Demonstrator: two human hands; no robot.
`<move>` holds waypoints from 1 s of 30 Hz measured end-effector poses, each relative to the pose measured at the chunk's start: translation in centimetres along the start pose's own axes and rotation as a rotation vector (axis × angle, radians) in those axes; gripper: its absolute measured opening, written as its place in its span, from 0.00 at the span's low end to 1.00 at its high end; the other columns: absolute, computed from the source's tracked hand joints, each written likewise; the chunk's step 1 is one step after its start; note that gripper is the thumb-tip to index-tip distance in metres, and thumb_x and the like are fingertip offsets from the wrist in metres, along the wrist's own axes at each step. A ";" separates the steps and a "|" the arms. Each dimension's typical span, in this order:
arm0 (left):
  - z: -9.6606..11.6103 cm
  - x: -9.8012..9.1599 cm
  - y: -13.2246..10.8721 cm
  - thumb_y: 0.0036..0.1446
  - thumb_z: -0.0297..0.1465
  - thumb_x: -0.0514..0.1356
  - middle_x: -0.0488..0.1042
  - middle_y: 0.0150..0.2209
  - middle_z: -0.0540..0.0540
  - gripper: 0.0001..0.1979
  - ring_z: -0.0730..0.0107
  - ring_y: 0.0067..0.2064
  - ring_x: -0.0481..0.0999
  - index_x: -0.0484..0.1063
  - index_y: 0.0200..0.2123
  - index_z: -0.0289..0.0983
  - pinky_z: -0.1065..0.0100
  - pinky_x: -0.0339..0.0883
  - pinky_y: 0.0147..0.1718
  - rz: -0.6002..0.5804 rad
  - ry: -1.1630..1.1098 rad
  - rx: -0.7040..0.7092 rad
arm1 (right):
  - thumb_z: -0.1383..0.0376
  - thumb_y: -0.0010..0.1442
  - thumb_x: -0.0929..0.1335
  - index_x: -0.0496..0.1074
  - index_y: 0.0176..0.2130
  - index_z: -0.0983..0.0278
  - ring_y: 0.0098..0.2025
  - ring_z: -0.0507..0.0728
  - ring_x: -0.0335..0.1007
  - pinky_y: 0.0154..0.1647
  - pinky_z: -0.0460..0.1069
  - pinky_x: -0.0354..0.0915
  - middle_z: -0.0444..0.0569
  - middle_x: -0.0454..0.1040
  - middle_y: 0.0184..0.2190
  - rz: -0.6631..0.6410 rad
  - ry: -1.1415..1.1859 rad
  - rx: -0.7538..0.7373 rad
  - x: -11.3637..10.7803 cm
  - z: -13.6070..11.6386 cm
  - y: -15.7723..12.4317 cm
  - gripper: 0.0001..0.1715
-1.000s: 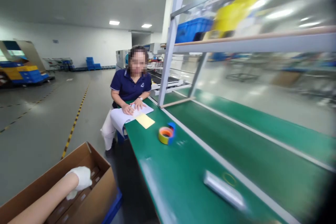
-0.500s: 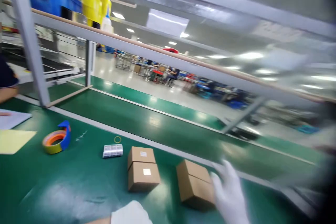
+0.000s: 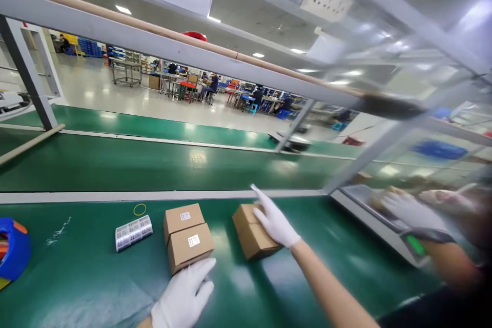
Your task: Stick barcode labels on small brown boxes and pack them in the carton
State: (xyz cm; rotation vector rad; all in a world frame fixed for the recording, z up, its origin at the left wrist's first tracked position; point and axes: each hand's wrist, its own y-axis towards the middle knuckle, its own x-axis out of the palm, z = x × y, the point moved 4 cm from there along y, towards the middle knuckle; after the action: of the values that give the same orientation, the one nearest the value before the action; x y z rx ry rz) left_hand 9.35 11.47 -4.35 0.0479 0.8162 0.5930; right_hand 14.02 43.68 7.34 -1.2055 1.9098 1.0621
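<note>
Two small brown cardboard boxes (image 3: 190,248) with white labels stand side by side on the green work surface (image 3: 92,287). My left hand (image 3: 184,294), in a white glove, is at their near edge with its fingers stretched and the thumb apart. To the right is a second pair of cardboard boxes (image 3: 249,238), showing no labels. My gloved right hand (image 3: 274,223) lies over their right side with its index finger pointing out past the far edge. A roll of printed labels (image 3: 134,232) lies left of the labelled boxes.
A yellow rubber band (image 3: 140,209) lies behind the label roll. Blue tape (image 3: 17,248) shows at the left edge. On the right, a co-worker's gloved hand (image 3: 413,210) is at a grey tray (image 3: 367,202). A shelf rail (image 3: 180,43) crosses above the belt (image 3: 154,161).
The view has turned right, bringing the co-worker's hand and tray into sight. My left hand has come up to the labelled boxes. My right hand has moved from beside the other boxes onto them.
</note>
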 end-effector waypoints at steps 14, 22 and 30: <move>0.3 -7.6 -6.4 0.70 0.36 0.51 0.82 0.53 0.48 0.18 0.57 0.53 0.81 0.79 0.54 0.46 0.57 0.74 0.55 -0.127 0.082 -0.297 | 0.70 0.69 0.59 0.38 0.76 0.49 0.77 0.60 0.33 0.77 0.63 0.44 0.42 0.34 0.77 -0.295 0.129 -0.042 6.8 -17.6 -9.0 0.44; -1.5 -8.8 -3.2 0.72 0.36 0.51 0.82 0.54 0.50 0.18 0.59 0.54 0.80 0.81 0.52 0.46 0.58 0.72 0.56 -0.167 -0.045 -0.267 | 0.68 0.71 0.60 0.55 0.71 0.54 0.65 0.62 0.63 0.70 0.61 0.59 0.52 0.66 0.63 -0.094 0.297 -0.014 5.6 -19.4 -7.7 0.32; -2.4 -9.4 -4.3 0.72 0.38 0.52 0.81 0.56 0.50 0.18 0.61 0.55 0.80 0.79 0.55 0.46 0.60 0.72 0.58 -0.159 -0.084 -0.210 | 0.65 0.69 0.64 0.64 0.63 0.58 0.36 0.55 0.75 0.43 0.52 0.72 0.41 0.74 0.35 -0.400 0.511 0.332 4.3 -18.7 -5.3 0.23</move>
State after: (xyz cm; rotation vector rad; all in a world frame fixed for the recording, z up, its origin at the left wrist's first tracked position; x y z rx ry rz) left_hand 4.75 2.61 -0.81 -0.1815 0.6662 0.5198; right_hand 15.61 24.20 11.04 -1.6699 1.9769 0.2228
